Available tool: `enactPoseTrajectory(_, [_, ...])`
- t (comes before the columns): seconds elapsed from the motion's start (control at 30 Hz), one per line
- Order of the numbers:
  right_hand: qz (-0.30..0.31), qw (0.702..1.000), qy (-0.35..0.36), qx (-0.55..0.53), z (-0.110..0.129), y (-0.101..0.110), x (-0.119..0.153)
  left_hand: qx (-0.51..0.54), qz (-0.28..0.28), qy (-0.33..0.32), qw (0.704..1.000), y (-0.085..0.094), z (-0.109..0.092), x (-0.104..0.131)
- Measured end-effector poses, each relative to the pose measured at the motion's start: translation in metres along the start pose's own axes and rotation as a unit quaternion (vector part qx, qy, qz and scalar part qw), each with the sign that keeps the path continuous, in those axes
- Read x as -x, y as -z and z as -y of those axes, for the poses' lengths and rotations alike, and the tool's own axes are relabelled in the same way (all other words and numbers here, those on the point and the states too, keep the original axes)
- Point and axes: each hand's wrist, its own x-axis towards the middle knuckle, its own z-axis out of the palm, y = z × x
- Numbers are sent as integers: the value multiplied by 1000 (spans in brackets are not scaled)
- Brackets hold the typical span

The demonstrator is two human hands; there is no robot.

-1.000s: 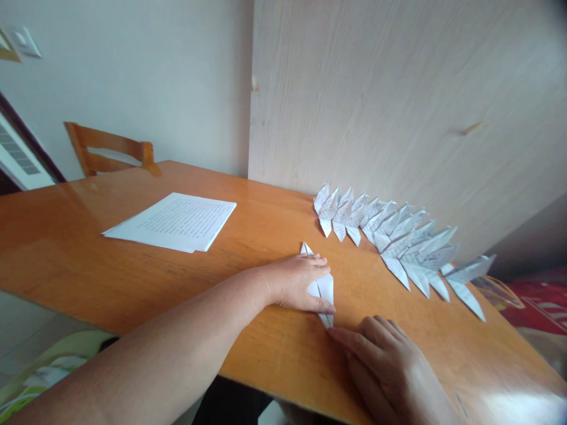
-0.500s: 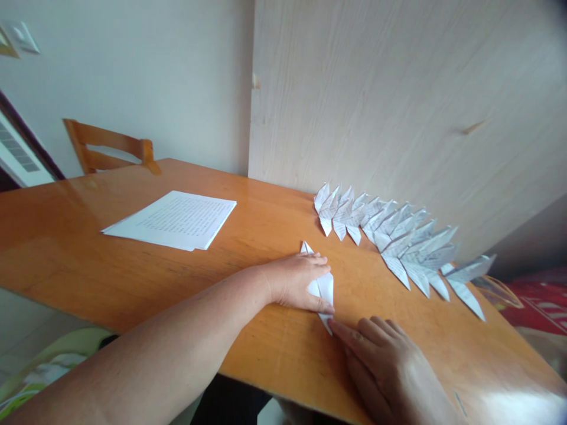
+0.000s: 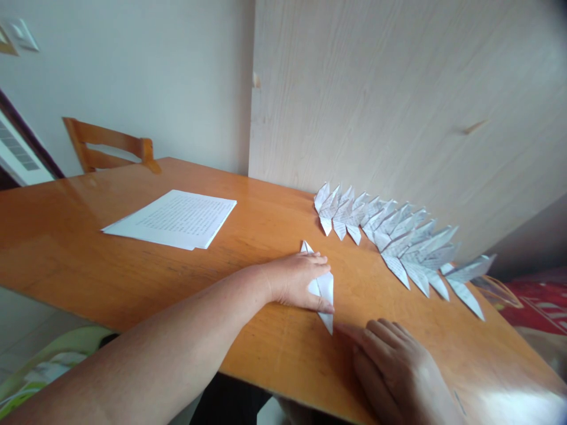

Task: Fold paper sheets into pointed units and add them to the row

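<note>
Head view: folded white paper (image 3: 326, 287) lies on the orange wood table (image 3: 266, 354), just past centre toward 5 o'clock, partly covered by the left hand (image 3: 299, 282). Left hand comes in from 8 o'clock, laid over the paper's middle, grip unclenched, fingers toward the far end, thumb across the near part. Paper's 2 pointed ends stick out, at about 11 and 6 o'clock.

Right hand (image 3: 392, 366) at 4 o'clock from the paper, grip released, index finger extended, its tip just beside the near point; other fingers bent.

From the paper: stack of printed sheets (image 3: 177, 218) at 10 o'clock, edges uneven; chair (image 3: 113, 141) beyond it, also 10 o'clock. Row of folded paper pieces (image 3: 401, 236), printed, pointed, runs 12 to 3 o'clock near the wood-grain panel (image 3: 376, 94). Red item (image 3: 538, 304) at 3 o'clock, too blurred to identify.
</note>
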Motion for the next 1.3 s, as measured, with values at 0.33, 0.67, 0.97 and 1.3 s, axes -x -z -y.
enactPoseTrajectory(0.33, [22, 1000, -11, -13, 6, 3, -4, -3, 10, 0, 1000, 2, -1, 0])
enactPoseTrajectory(0.67, [-12, 999, 41, 3, 11, 5, -12, 8, -4, -1, 1000, 1, 1, 1])
enactPoseTrajectory(0.97, [-26, 999, 23, -12, 12, 3, -13, 49, -15, 24, 998, -4, 12, -5])
enactPoseTrajectory(1.3, [2, 999, 40, 10, 10, 4, -14, 64, -54, 37, 996, -8, 15, -7])
